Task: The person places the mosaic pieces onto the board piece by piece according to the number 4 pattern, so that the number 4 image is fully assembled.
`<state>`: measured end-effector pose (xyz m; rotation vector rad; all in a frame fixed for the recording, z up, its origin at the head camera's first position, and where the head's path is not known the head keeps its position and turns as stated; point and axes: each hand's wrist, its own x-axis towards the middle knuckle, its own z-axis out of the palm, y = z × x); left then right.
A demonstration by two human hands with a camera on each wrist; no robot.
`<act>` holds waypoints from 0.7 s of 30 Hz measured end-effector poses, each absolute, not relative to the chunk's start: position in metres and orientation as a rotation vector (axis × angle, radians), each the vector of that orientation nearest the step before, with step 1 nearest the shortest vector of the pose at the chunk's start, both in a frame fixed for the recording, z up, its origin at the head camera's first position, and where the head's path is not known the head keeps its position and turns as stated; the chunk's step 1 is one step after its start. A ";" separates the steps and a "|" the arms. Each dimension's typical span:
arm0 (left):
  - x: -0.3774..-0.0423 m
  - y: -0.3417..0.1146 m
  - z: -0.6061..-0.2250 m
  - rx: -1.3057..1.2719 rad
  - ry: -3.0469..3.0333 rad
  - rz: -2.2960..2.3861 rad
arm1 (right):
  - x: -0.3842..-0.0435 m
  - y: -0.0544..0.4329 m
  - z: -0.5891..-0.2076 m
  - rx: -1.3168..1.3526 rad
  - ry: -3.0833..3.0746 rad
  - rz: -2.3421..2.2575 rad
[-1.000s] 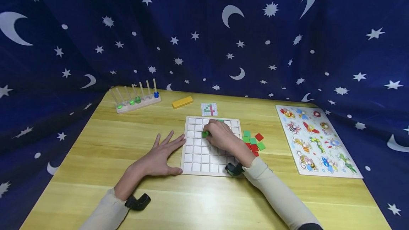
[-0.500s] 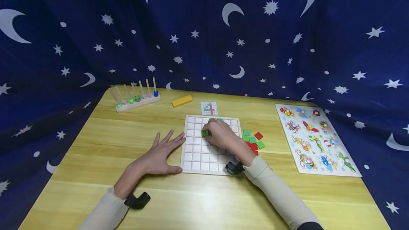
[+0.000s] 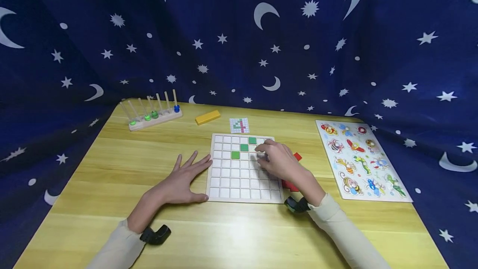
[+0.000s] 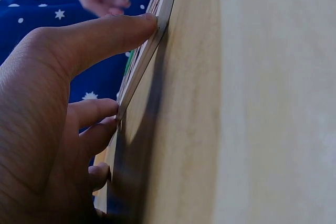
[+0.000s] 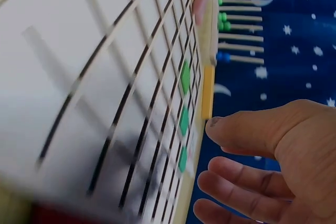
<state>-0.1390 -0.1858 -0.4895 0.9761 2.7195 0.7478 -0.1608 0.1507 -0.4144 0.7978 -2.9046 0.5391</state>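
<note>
A white grid board (image 3: pixel 235 182) lies on the table with three green square tiles (image 3: pixel 235 155) set diagonally in its cells. My left hand (image 3: pixel 183 181) rests spread beside the board; its thumb and a fingertip touch the board's left edge in the left wrist view. Above the board's right part hovers my right hand (image 3: pixel 278 159), fingers loosely bent and nothing between thumb and fingers in the right wrist view. Red tiles (image 3: pixel 290 186) lie at the board's right edge, partly covered by the right hand and wrist.
Behind the board lies a small pattern card (image 3: pixel 239 125) showing a green and red 4. Farther left are a yellow block (image 3: pixel 207 117) and a peg rack (image 3: pixel 156 120) with beads. An insect puzzle board (image 3: pixel 364 161) lies to the right. A starry blue curtain (image 3: pixel 224 20) hangs behind.
My right hand has let go of a green tile, leaving it in a cell, and moved right. The left hand stays at the board's edge. The head view has shifted slightly.
</note>
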 end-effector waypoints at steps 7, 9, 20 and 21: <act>-0.138 -0.186 -0.486 0.994 2.713 0.763 | -0.144 0.198 -0.418 0.684 -2.904 0.554; -0.139 -0.185 -0.486 1.000 2.714 0.762 | -0.141 0.211 -0.420 0.639 -2.907 0.540; -0.139 -0.185 -0.486 0.976 2.718 0.760 | -0.131 0.257 -0.435 0.554 -2.945 0.467; -0.139 -0.185 -0.486 0.979 2.717 0.766 | -0.131 0.258 -0.436 0.559 -2.944 0.467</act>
